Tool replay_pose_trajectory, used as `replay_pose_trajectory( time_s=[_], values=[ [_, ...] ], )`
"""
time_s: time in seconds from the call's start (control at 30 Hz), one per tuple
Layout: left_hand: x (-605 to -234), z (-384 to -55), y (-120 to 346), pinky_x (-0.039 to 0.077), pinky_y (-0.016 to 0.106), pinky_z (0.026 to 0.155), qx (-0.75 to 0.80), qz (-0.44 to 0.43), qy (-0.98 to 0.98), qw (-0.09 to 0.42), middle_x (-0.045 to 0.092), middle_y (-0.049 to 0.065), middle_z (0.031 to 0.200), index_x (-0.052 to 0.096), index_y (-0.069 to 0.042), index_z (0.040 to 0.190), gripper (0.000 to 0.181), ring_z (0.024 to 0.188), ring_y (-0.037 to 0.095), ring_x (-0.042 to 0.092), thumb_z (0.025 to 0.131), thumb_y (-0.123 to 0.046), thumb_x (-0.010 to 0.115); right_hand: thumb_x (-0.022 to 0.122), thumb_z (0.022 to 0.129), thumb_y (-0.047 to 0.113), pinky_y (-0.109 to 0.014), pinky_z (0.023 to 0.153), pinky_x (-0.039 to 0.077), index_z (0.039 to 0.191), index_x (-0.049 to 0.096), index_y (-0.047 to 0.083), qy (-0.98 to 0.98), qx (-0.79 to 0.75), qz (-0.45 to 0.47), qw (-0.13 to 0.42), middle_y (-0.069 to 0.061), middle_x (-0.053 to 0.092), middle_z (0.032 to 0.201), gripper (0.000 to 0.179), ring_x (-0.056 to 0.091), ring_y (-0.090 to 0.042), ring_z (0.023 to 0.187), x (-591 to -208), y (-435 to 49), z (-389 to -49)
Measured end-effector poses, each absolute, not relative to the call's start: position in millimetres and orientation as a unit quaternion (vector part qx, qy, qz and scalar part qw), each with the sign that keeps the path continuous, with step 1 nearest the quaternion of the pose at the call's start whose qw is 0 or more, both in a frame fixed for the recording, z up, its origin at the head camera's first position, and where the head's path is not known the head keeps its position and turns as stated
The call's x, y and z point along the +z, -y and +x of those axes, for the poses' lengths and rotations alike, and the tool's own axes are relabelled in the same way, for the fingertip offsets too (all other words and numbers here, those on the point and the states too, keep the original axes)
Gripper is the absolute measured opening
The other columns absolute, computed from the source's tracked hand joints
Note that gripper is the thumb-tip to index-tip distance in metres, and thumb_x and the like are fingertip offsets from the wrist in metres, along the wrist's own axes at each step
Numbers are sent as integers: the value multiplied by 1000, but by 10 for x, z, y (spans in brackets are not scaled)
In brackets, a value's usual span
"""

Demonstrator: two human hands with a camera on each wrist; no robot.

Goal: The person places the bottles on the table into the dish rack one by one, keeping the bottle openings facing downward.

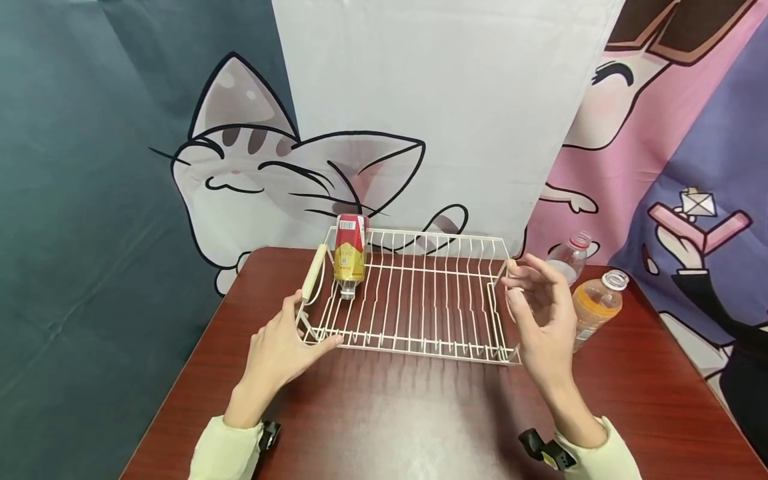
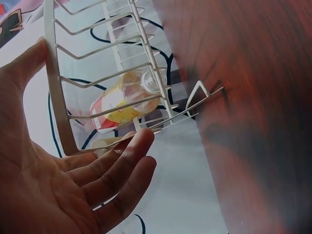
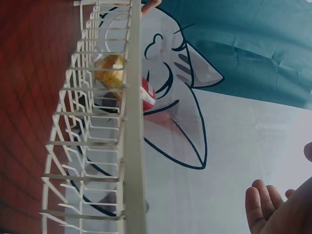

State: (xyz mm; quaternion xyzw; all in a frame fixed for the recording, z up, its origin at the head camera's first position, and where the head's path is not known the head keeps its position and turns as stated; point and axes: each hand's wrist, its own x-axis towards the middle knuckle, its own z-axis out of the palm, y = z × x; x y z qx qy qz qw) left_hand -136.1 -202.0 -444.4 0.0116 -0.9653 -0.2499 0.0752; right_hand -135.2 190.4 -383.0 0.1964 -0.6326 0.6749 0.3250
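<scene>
A cream wire dish rack (image 1: 414,343) sits on the table. Its left handle (image 1: 315,272) is pale yellow. Inside, at the left end, a red and yellow bottle (image 1: 350,250) leans with its clear cap down toward the front. My left hand (image 1: 277,350) is spread around the rack's front left corner, the thumb at the front rim and the fingers along the side wire by the handle. Beside the rack's right end hovers my right hand (image 1: 549,320), fingers loosely bent and nothing between them. In the right wrist view, this hand shows apart from the rack.
Past my right hand stand a bottle with an orange label (image 1: 597,303) and a clear bottle with a red neck ring (image 1: 570,257). A cartoon curtain (image 1: 456,113) hangs behind the dark red wooden table (image 1: 384,413).
</scene>
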Motion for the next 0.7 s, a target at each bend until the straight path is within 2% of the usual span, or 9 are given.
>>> replay_pose_trajectory(
  time_s=[0.13, 0.37, 0.5, 0.7],
  values=[
    [-4457, -1348, 2020, 56, 65, 84, -249, 13, 965, 77, 71, 22, 139, 37, -13, 166, 121, 104, 47, 75, 79, -85, 80, 61, 101, -17, -21, 97, 56, 149, 55, -14, 622, 682, 191, 335, -10, 72, 123, 49, 72, -18, 112, -3905, -1935, -1294],
    [-4456, -1362, 2012, 56, 62, 80, -246, 9, 965, 87, 75, 18, 122, 39, -13, 166, 122, 95, 42, 75, 77, -85, 82, 60, 98, -21, -24, 99, 56, 146, 56, -16, 578, 699, 195, 373, -16, 73, 124, 49, 75, -21, 111, -3998, -2094, -1249],
    [-4446, -1373, 2013, 56, 63, 81, -245, 10, 966, 86, 75, 19, 126, 38, -13, 166, 122, 98, 43, 75, 77, -85, 81, 63, 96, -21, -25, 97, 57, 143, 58, -17, 535, 717, 189, 404, -19, 74, 122, 47, 77, -24, 108, -4011, -2218, -1253],
    [-4436, -1365, 2019, 56, 60, 78, -246, 12, 966, 79, 75, 17, 118, 38, -12, 165, 121, 91, 37, 74, 78, -85, 81, 66, 94, -21, -27, 96, 59, 140, 57, -21, 505, 723, 184, 433, -22, 73, 120, 46, 77, -26, 104, -4021, -2355, -1219]
  ],
)
